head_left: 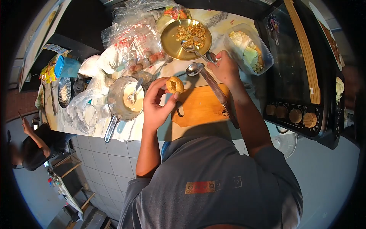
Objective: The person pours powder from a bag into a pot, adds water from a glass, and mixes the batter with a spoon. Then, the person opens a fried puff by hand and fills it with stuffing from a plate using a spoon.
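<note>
My left hand (158, 101) is closed around a small round golden-brown piece of food (174, 85) with a hole in its top. My right hand (223, 68) pinches the handle of a spoon (198, 51), whose bowl rests in a golden plate (171, 47) of chopped filling (194, 35). Between the hands, a second spoon (195, 68) lies by the upper end of a knife (215, 87) with a brown handle. That knife crosses the right side of a wooden cutting board (196, 103).
A glass pan (114, 97) with pale batter stands left, near plastic bags (131, 36). A clear container (248, 49) of cabbage sits right, beside a black oven (289, 68). Another person (36, 147) is at the far left.
</note>
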A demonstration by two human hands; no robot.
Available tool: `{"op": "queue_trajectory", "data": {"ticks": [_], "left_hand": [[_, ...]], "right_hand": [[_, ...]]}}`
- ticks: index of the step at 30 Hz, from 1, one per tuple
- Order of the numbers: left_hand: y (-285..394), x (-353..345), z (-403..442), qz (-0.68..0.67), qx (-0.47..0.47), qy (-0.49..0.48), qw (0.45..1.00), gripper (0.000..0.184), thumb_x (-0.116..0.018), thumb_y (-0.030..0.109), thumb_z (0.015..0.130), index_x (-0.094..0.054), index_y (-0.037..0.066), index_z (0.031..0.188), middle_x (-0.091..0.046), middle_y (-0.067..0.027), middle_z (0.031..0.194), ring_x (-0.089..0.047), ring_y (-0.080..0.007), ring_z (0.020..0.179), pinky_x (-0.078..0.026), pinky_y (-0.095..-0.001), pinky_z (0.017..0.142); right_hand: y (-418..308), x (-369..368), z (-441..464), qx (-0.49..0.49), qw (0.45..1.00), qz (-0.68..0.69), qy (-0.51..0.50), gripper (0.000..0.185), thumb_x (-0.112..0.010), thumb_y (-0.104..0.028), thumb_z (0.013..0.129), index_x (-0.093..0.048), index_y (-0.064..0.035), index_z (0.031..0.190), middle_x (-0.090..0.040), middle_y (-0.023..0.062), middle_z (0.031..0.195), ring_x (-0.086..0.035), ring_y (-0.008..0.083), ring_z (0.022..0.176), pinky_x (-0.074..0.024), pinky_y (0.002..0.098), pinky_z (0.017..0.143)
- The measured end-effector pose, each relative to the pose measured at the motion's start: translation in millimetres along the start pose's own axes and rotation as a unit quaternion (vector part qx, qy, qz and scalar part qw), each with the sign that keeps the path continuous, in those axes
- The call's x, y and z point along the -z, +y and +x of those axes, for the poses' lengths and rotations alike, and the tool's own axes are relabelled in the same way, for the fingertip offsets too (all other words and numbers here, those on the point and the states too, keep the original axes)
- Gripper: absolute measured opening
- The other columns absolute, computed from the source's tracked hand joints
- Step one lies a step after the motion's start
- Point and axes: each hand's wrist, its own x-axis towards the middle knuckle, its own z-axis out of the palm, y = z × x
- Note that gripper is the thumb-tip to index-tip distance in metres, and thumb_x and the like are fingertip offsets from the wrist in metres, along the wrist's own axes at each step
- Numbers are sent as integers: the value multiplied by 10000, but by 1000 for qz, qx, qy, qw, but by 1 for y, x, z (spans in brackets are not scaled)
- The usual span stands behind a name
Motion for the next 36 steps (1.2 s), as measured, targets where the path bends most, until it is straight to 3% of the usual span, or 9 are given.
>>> {"op": "queue_trajectory", "data": {"ticks": [3,6,8,11,18,21,24,32,36], "left_hand": [[0,-1,-2,3,3,-1,1000,431,-699,-53,778,-576,-13,1189,-544,-110,1215,-576,-164,1037,-480,-289,882],[0,1,-3,11,0,-8,1000,409,-688,-42,803,-565,-19,1192,-533,-114,1231,-578,-185,1064,-478,-311,906],[0,1,-2,18,-3,-16,1000,391,-682,-26,827,-554,-23,1196,-521,-119,1254,-580,-206,1092,-475,-334,931],[1,1,-1,-5,1,-1,1000,418,-693,-62,780,-575,-20,1180,-552,-107,1195,-575,-163,1033,-478,-280,873],[-2,3,-3,11,1,-22,1000,377,-682,-27,830,-562,-25,1187,-534,-111,1233,-578,-191,1083,-466,-319,923],[-3,1,-1,3,1,-28,1000,372,-677,-32,833,-563,-23,1187,-538,-107,1222,-579,-186,1074,-466,-314,914],[-3,1,-1,-5,3,-36,999,368,-674,-35,836,-564,-22,1186,-540,-103,1216,-580,-184,1071,-467,-312,911],[-3,8,1,-2,-4,-47,999,363,-666,-36,843,-557,-22,1189,-546,-99,1206,-584,-187,1076,-474,-317,913],[0,11,1,8,7,-42,999,371,-668,-34,844,-555,-22,1197,-548,-101,1212,-586,-190,1072,-477,-321,912]], "right_hand": [[3,-5,6,13,999,45,-10,281,-677,-278,805,-622,-23,909,-670,170,814,-659,338,805,-504,411,729],[10,-12,14,-38,981,142,-126,264,-594,-250,822,-658,3,864,-679,188,794,-668,316,780,-501,391,724],[8,-15,14,-47,974,222,-13,300,-561,-262,832,-669,17,807,-676,182,747,-667,303,729,-496,382,698],[-6,-1,6,-92,949,298,45,313,-563,-276,846,-655,18,790,-664,168,700,-664,280,680,-496,372,660],[8,4,0,-8,952,238,194,347,-577,-270,892,-596,16,696,-617,145,602,-631,271,569,-470,381,565],[4,14,-3,32,953,171,249,359,-564,-260,926,-598,-5,676,-609,66,549,-596,194,502,-467,332,551],[1,17,1,14,958,134,252,375,-561,-275,923,-601,-3,668,-617,79,562,-619,210,528,-479,353,569],[-9,10,20,29,958,18,283,363,-504,-271,913,-613,1,698,-622,229,664,-621,429,663,-497,480,649],[-12,0,29,21,957,10,288,367,-496,-270,916,-615,11,713,-626,238,683,-626,429,680,-494,499,651]]}}
